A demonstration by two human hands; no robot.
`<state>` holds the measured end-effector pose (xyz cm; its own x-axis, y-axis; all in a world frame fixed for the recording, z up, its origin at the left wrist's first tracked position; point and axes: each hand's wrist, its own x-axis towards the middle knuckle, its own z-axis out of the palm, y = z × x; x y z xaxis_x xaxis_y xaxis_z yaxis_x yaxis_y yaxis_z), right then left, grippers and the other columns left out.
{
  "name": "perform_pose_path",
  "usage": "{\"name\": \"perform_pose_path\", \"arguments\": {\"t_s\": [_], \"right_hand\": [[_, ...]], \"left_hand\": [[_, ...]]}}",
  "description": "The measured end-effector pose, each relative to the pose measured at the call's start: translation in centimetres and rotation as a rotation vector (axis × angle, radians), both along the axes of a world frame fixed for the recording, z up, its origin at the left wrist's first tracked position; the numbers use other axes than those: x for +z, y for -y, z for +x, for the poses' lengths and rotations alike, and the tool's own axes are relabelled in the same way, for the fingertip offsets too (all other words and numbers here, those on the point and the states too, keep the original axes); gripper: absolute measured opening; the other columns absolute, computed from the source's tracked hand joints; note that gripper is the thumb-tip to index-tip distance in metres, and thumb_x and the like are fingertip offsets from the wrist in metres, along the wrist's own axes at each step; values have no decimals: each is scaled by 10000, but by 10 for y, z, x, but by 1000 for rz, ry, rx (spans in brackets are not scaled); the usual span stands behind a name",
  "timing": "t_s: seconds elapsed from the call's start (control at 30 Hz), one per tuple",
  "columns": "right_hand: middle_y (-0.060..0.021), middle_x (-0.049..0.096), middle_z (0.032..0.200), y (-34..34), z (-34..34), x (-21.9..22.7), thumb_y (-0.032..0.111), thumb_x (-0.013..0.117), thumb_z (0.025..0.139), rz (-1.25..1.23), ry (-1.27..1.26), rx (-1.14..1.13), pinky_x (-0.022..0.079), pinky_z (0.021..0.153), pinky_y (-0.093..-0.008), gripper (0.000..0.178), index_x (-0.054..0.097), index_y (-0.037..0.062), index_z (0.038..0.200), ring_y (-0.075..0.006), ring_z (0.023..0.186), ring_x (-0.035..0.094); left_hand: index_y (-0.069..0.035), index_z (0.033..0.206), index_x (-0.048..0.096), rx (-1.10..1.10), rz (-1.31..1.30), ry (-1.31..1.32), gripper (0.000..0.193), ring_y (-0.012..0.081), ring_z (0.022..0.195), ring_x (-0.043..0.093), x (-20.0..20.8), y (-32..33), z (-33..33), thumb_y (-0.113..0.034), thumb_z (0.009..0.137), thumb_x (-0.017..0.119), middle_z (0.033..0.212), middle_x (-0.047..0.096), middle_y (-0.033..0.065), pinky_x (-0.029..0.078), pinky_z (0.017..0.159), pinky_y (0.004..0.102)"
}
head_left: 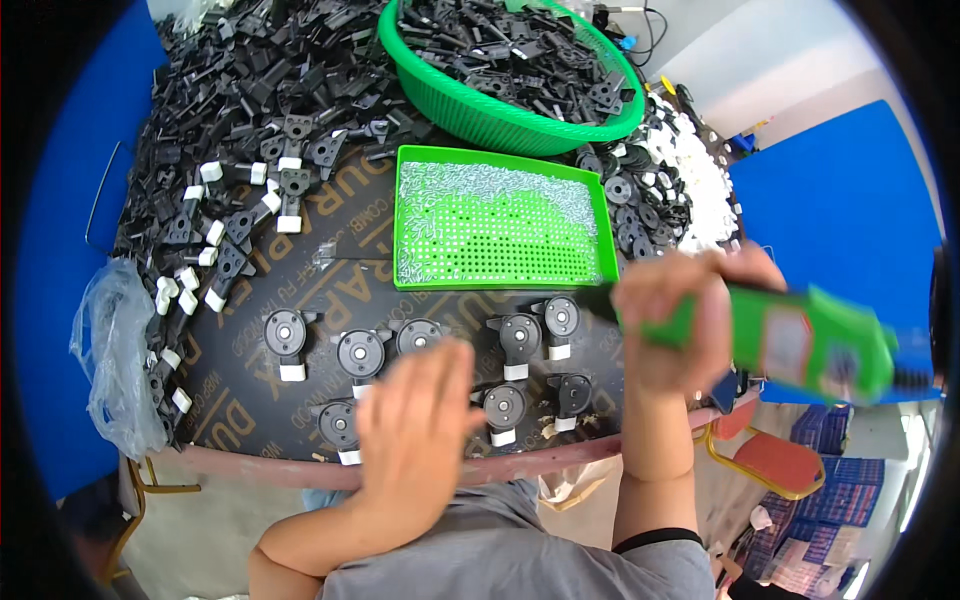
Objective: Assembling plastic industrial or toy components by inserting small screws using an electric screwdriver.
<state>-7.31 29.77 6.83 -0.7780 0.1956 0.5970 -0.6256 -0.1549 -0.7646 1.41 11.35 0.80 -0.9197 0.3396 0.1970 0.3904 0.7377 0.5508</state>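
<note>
My right hand (pixel 672 315), blurred by motion, is wrapped round a green power screwdriver (pixel 790 345) above the table's right side. The tool's dark nose points left, near the screw tray's lower right corner. My left hand (pixel 415 415) hovers low at the front of the table with its fingers stretched out, and nothing shows in it. It partly covers the group of round black caster-like parts with white tabs, among them one part (pixel 338 424) beside it and another (pixel 503 406) to its right. Further parts (pixel 285 335) lie behind, in a loose row.
A green perforated tray (pixel 401 215) holds many small silver screws, several standing in its holes. Behind it stands a green basket (pixel 480 125) of black parts. Black pieces (pixel 270 75) heap at the far left, white pieces (pixel 700 190) at right. A plastic bag (pixel 120 360) hangs at the left edge.
</note>
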Motion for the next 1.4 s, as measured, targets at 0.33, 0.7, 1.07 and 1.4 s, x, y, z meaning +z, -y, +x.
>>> {"name": "perform_pose_path", "arguments": {"t_s": [0.33, 0.7, 1.07, 1.4], "right_hand": [[-84, 504, 621, -13, -71, -46, 29, 513, 958, 152, 7, -52, 475, 502, -341, 183, 417, 10, 1112, -175, 491, 507], [-81, 503, 621, -13, -72, -44, 38, 528, 950, 123, 31, -37, 467, 495, -340, 205, 414, 23, 1120, -177, 484, 495], [-63, 548, 631, 12, 33, 6, 224, 629, 939, 250, 92, 203, 507, 519, -370, 296, 385, 126, 1076, -199, 511, 565], [-74, 550, 641, 18, 30, -13, 220, 619, 954, 342, 131, 283, 516, 539, -387, 306, 358, 122, 1079, -212, 523, 567]], "left_hand": [[5, 1246, 589, 110, -268, -117, 411, 366, 1354, 403, -10, 6, -22, -75, 846, 637, 1260, 594, 127, 244, 1105, 569], [9, 1244, 579, 7, -116, -44, 457, 374, 1327, 428, -6, -8, -14, -186, 844, 679, 1247, 583, 135, 305, 1082, 531], [21, 1230, 570, -3, 136, 25, 471, 348, 1269, 471, -19, -5, -30, -184, 829, 707, 1189, 602, 134, 342, 1071, 476], [10, 1226, 576, 14, 132, 26, 472, 339, 1262, 485, -22, -7, -26, -205, 829, 711, 1192, 600, 141, 342, 1074, 465]]}}
